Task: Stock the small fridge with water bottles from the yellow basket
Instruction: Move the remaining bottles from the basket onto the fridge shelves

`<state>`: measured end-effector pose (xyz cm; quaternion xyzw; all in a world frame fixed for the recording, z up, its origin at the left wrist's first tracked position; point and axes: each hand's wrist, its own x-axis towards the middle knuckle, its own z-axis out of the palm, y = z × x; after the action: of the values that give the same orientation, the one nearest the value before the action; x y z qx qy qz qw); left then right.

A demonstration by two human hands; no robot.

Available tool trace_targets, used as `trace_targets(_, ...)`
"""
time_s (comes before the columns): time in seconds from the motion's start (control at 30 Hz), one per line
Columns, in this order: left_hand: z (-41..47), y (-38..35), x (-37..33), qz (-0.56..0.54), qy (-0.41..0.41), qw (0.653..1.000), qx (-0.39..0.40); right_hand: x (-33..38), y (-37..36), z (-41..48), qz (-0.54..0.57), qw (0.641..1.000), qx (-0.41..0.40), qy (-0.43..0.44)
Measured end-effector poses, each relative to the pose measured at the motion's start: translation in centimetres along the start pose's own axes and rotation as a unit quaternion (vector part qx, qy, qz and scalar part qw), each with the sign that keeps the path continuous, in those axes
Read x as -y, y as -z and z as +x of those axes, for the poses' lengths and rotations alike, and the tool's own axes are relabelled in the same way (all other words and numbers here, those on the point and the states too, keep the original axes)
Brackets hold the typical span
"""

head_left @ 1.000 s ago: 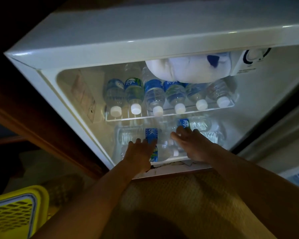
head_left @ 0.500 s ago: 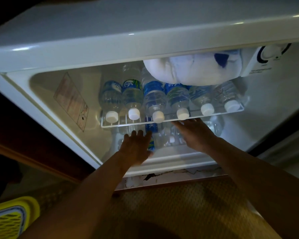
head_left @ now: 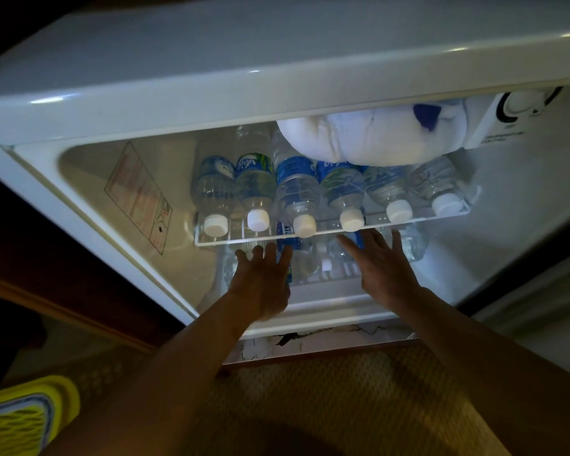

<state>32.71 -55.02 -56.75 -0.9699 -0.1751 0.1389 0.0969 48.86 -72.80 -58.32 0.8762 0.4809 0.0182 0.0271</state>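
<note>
both hands are spread flat and empty just below the shelf [head_left: 329,232], the left hand [head_left: 264,284] and right hand [head_left: 380,268] resting over the lower bottles [head_left: 305,261], which lie on their sides under that shelf, long axes running front to back, the left hand nearer them.

You look down in a dim room at a tan woven carpet [head_left: 326,390] and dark wooden furniture [head_left: 79,291] leftward.

A white bag [head_left: 369,133] with a blue patch sits at upper centre. Right of it, a dial [head_left: 520,105]. A sticker [head_left: 139,195] at left. Woven mat [head_left: 326,390] along the bottom.
</note>
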Motion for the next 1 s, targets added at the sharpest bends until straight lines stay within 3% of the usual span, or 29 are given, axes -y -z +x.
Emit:
trace_targets(0.33,-2.3,-0.9,-1.3,-0.054,0.02,0.997,-0.045,0.7,-1.0,-3.0,-0.003,0.999,-0.041,-0.013)
trace_targets(1.0,-3.8,0.3,-1.8,-0.106,0.017,0.993,-0.051,1.1,1.1,-4.3,0.03,0.998,-0.008,-0.049)
